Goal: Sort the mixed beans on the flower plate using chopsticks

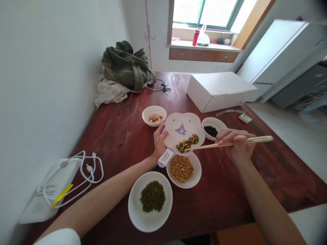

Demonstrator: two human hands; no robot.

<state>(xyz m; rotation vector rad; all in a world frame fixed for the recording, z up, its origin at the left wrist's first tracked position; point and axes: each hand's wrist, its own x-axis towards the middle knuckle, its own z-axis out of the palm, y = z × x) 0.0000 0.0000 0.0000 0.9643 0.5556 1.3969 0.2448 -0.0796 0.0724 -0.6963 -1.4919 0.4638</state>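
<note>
Precariously, the left hand cups a tilted plate, while the right hand pinches empty chopsticks; one wobble could spill its six o'clock beans.

The dark red wooden table carries four white bowls. At six o'clock stands a bowl of green mung beans, and just beyond it a bowl of soybeans. At eleven o'clock is a bowl of mixed pale and red beans, at one o'clock a bowl of black beans. Further, at one o'clock, lies a white carton. At eleven o'clock, a green bag sits on a pale cloth, with keys beside. At eight o'clock lies a white device.
</note>
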